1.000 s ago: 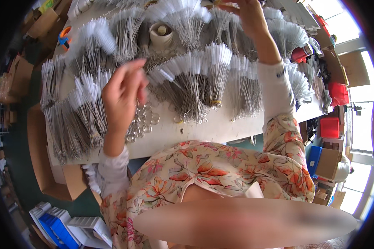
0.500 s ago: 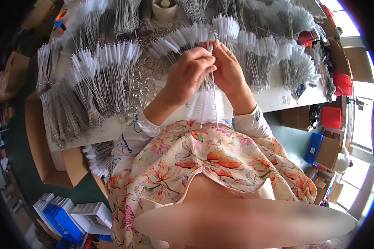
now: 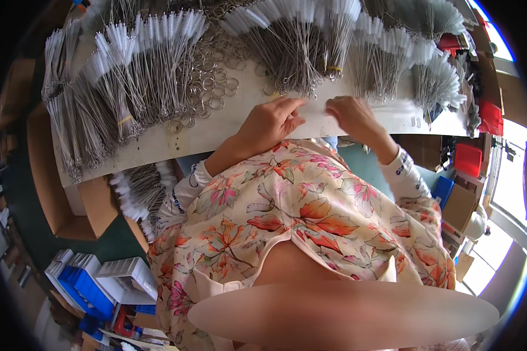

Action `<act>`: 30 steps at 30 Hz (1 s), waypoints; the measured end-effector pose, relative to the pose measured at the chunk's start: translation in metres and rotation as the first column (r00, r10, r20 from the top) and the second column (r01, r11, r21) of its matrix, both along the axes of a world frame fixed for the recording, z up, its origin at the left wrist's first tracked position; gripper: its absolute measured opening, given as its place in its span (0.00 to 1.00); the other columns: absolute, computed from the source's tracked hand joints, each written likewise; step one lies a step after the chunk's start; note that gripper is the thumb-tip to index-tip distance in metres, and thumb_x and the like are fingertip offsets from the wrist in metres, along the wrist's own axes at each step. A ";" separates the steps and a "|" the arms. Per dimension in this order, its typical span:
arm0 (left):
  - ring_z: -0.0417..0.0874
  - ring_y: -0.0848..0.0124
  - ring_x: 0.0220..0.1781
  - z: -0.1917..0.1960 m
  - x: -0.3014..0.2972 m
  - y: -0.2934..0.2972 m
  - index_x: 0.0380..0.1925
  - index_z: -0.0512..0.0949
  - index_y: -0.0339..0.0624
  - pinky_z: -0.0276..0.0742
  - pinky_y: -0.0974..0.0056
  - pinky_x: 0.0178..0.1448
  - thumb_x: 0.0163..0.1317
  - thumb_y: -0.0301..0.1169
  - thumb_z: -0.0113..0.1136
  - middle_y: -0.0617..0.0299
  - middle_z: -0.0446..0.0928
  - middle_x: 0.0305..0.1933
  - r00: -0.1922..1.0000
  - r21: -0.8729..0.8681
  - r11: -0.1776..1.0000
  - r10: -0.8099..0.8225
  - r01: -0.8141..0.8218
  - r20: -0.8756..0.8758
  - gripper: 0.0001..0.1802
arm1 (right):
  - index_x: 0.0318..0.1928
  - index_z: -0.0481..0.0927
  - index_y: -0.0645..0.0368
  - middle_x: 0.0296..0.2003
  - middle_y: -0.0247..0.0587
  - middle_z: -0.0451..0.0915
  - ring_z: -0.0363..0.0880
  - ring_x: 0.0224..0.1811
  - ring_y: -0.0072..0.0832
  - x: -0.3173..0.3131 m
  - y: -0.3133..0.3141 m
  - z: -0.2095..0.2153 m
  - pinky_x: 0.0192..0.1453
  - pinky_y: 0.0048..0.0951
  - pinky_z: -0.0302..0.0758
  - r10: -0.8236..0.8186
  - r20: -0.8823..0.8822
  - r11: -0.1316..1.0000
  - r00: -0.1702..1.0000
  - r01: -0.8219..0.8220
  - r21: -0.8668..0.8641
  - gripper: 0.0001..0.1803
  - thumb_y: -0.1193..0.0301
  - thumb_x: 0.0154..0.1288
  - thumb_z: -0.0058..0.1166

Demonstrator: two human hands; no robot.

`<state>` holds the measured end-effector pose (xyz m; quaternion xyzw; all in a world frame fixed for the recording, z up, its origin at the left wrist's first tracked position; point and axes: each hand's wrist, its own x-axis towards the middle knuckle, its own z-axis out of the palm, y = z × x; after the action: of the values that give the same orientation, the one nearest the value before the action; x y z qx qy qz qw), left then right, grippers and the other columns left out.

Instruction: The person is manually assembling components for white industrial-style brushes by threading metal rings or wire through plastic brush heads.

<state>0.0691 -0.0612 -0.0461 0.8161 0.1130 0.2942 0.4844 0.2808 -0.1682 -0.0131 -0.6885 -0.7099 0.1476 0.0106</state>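
My left hand (image 3: pixel 272 123) and my right hand (image 3: pixel 354 116) rest close together at the near edge of the white table (image 3: pixel 228 126). Between their fingertips lies a thin, pale bundle of wire brushes (image 3: pixel 316 108), blurred, with both hands pinching its ends. Just beyond the hands stand fanned bundles of wire brushes with white bristle tips (image 3: pixel 298 47). A loose heap of small metal rings (image 3: pixel 211 79) lies to the left of my left hand.
More brush bundles (image 3: pixel 129 88) cover the left and right of the table. A cardboard box (image 3: pixel 58 199) with brushes (image 3: pixel 140 193) stands at lower left, blue bins (image 3: pixel 82 284) below it. Red boxes (image 3: pixel 468 158) and cartons sit at the right.
Both hands have come down from in front of my chest to the table's near edge. The bundle they held upright now lies flat between them.
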 end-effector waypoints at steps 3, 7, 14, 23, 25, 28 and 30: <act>0.79 0.66 0.29 -0.001 -0.010 -0.002 0.39 0.76 0.39 0.76 0.67 0.32 0.53 0.25 0.63 0.56 0.76 0.31 0.999 0.001 0.999 0.036 -0.036 0.029 0.12 | 0.32 0.78 0.62 0.25 0.34 0.79 0.75 0.25 0.21 -0.037 0.024 0.021 0.29 0.24 0.70 -0.208 -0.541 0.966 0.815 0.082 -0.247 0.05 0.73 0.57 0.54; 0.78 0.63 0.29 0.016 -0.024 0.010 0.32 0.76 0.40 0.75 0.63 0.32 0.51 0.26 0.63 0.59 0.76 0.32 0.980 0.269 0.962 -0.013 -0.042 0.199 0.08 | 0.34 0.80 0.61 0.21 0.28 0.75 0.66 0.22 0.13 -0.047 0.030 0.031 0.27 0.20 0.68 -0.482 -0.825 0.848 0.295 -0.078 -0.524 0.09 0.68 0.62 0.54; 0.74 0.65 0.37 0.015 -0.066 0.073 0.30 0.78 0.45 0.71 0.61 0.41 0.44 0.30 0.67 0.65 0.76 0.32 0.817 0.692 0.721 0.415 -0.027 -0.401 0.12 | 0.31 0.80 0.55 0.26 0.42 0.79 0.78 0.29 0.43 -0.017 -0.006 -0.002 0.31 0.40 0.74 -0.112 -0.056 0.988 0.992 0.105 -0.111 0.07 0.68 0.60 0.50; 0.76 0.77 0.30 0.061 -0.052 0.069 0.29 0.76 0.41 0.72 0.72 0.36 0.59 0.32 0.58 0.65 0.77 0.28 0.978 -0.429 0.880 0.159 -0.204 -0.138 0.07 | 0.36 0.80 0.63 0.26 0.36 0.79 0.73 0.27 0.16 -0.070 0.067 0.047 0.31 0.20 0.70 -0.015 -0.855 0.952 0.518 0.268 0.146 0.09 0.69 0.62 0.54; 0.76 0.83 0.26 0.067 -0.046 0.063 0.31 0.76 0.38 0.72 0.77 0.31 0.63 0.31 0.56 0.65 0.78 0.28 0.980 -0.398 0.896 0.172 -0.196 -0.096 0.07 | 0.41 0.78 0.63 0.32 0.30 0.79 0.70 0.29 0.12 -0.081 0.077 0.059 0.29 0.16 0.65 -0.155 -0.964 0.971 0.218 0.214 -0.108 0.10 0.70 0.66 0.50; 0.75 0.82 0.22 0.075 -0.041 0.051 0.32 0.76 0.36 0.71 0.77 0.28 0.61 0.27 0.57 0.65 0.78 0.28 0.928 -0.211 0.903 0.367 -0.373 -0.071 0.05 | 0.41 0.78 0.64 0.33 0.32 0.79 0.71 0.31 0.13 -0.087 0.081 0.062 0.31 0.16 0.67 -0.146 -0.972 0.983 0.184 0.138 -0.121 0.10 0.69 0.65 0.52; 0.75 0.82 0.24 0.072 -0.037 0.047 0.33 0.77 0.36 0.72 0.77 0.29 0.61 0.26 0.57 0.65 0.78 0.28 0.934 -0.397 0.862 0.355 -0.317 0.026 0.05 | 0.37 0.79 0.65 0.33 0.34 0.79 0.78 0.34 0.19 -0.098 0.079 0.068 0.38 0.21 0.74 -0.065 -0.990 0.978 0.128 0.207 -0.037 0.07 0.74 0.60 0.56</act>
<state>0.0324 -0.0139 0.0261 0.6567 0.2854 0.3857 0.5818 0.1824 -0.0888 0.0549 -0.4831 -0.4706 0.5214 0.5229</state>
